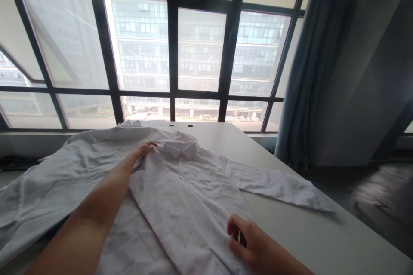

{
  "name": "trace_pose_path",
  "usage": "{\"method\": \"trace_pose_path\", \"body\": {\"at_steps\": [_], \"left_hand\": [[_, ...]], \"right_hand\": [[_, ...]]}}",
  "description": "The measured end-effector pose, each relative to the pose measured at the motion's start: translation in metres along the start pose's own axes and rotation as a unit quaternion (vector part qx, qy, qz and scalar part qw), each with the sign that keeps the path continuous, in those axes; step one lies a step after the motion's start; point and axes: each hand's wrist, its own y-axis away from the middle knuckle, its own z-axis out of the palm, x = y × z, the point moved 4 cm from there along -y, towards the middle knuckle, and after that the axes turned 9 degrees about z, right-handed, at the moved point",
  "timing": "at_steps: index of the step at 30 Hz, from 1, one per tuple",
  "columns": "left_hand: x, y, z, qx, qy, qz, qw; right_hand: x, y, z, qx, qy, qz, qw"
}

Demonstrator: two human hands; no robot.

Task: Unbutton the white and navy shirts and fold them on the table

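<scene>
A white button-up shirt (187,189) lies spread front side up on the table, its collar toward the window and one sleeve stretched out to the right. My left hand (146,150) is at the shirt's shoulder, left of the collar, its fingers closed on the cloth; part of the grip is hidden. Over the lower right edge of the shirt is my right hand (243,238), fingers curled and thumb apart, with nothing visible in it. Whether it touches the cloth I cannot tell. Another white garment (80,159) lies rumpled at the left, partly behind my left arm.
The white table (284,223) runs toward a dark-framed window (172,51). Two small dark round spots mark its far end. A blue-grey curtain (309,73) hangs at the right, above a dark floor (371,193).
</scene>
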Motion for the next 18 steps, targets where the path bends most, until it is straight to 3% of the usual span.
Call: {"method": "trace_pose_path", "body": {"at_steps": [5, 10, 13, 18], "left_hand": [[0.0, -0.002, -0.008, -0.086, 0.01, -0.051, 0.995], [0.003, -0.004, -0.018, -0.128, -0.002, -0.069, 0.989], [0.005, -0.007, -0.015, -0.107, -0.038, -0.067, 0.991], [0.012, -0.003, -0.006, -0.021, -0.133, -0.016, 0.991]], "right_hand": [[-0.001, 0.0, -0.001, -0.012, 0.006, 0.008, 1.0], [-0.001, -0.002, 0.0, -0.01, -0.004, 0.008, 1.0], [0.0, -0.005, -0.001, 0.017, -0.024, 0.005, 1.0], [-0.003, -0.005, -0.001, 0.01, -0.032, 0.02, 0.999]]}}
